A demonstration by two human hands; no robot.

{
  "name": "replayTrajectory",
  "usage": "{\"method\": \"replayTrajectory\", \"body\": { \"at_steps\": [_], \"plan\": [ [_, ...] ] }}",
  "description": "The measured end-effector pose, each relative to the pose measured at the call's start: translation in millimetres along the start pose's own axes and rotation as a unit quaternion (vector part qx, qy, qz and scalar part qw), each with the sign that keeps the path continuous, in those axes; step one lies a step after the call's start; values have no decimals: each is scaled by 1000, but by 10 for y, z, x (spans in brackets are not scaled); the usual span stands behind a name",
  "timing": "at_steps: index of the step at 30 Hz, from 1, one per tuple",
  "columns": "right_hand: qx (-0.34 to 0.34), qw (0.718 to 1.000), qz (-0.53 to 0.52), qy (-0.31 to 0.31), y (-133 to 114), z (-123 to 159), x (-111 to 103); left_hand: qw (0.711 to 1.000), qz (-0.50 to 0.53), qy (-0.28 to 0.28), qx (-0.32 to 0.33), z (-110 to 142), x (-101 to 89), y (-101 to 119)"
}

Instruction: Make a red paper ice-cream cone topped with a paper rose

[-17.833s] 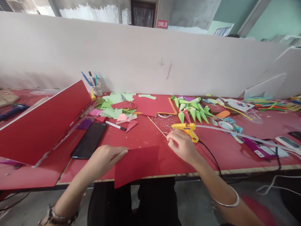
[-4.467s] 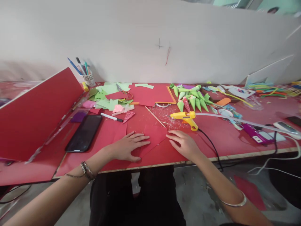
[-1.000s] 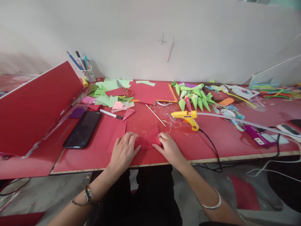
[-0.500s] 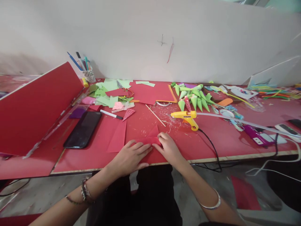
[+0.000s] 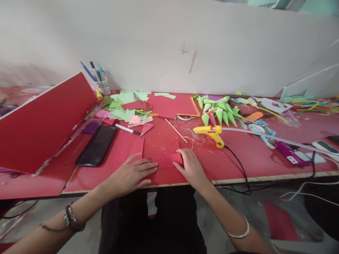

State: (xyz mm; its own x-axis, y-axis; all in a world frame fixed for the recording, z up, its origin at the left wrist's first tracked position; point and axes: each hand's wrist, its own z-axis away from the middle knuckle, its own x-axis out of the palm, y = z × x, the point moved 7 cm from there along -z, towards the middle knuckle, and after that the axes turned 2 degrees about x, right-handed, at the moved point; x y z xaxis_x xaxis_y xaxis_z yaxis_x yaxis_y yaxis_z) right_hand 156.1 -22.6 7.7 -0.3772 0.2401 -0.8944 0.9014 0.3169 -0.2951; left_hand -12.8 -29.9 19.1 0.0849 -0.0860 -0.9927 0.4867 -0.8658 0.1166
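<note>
A folded piece of red paper (image 5: 167,161) lies near the front edge of the red table. My right hand (image 5: 191,165) pinches its right end between thumb and fingers, where the paper curls up slightly. At the paper's left end rests my left hand (image 5: 135,174), flat with fingers apart. Just beyond my left hand, another sheet of red paper (image 5: 137,148) lies on the tabletop. A thin wooden stick (image 5: 176,130) and a yellow glue gun (image 5: 209,131) are farther back, the gun on its side with a glue stick in its rear.
A black phone (image 5: 96,146) and a capped marker (image 5: 127,129) lie left. A large red board (image 5: 47,123) leans there. Green paper cones (image 5: 219,111) are piled at the back, and green paper scraps (image 5: 120,106) lie left of them. A purple power strip (image 5: 292,153) sits right.
The red sheet has gone from flat to folded. My left hand swept right along the fold, then moved back left and spread flat. My right hand keeps its pinch.
</note>
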Motion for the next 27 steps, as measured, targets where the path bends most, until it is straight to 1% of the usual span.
{"method": "replayTrajectory", "body": {
  "at_steps": [2, 3, 5, 6, 8, 10, 13, 18, 22, 27],
  "plan": [
    [-37, 998, 44, 29, -128, 52, -57, 1000, 9, 0, 0, -1, 4, -15],
    [-71, 995, 66, 26, -226, 85, -52, 1000, 11, -1, -1, 0, 9, -18],
    [-145, 987, 73, -11, -435, 161, 14, 1000, 12, -6, -4, 9, 23, -19],
    [-162, 984, 64, -29, -511, 192, 50, 1000, 12, -7, -6, 15, 30, -19],
    [-167, 984, 44, -50, -604, 233, 105, 1000, 11, -8, -10, 26, 39, -21],
    [-156, 986, 31, -59, -628, 253, 134, 1000, 13, -10, -7, 30, 48, -25],
    [-144, 987, 17, -65, -576, 276, 119, 1000, 20, -18, 5, 24, 60, -48],
    [-95, 993, 12, -74, -317, 324, -6, 999, 36, -23, 25, 15, 51, -82],
    [-67, 995, 27, -62, -145, 386, -109, 999, 40, -10, 23, 20, 4, -84],
    [-49, 997, 35, -48, -23, 461, -172, 999, 45, -10, 13, 22, -19, -91]
  ]
}}
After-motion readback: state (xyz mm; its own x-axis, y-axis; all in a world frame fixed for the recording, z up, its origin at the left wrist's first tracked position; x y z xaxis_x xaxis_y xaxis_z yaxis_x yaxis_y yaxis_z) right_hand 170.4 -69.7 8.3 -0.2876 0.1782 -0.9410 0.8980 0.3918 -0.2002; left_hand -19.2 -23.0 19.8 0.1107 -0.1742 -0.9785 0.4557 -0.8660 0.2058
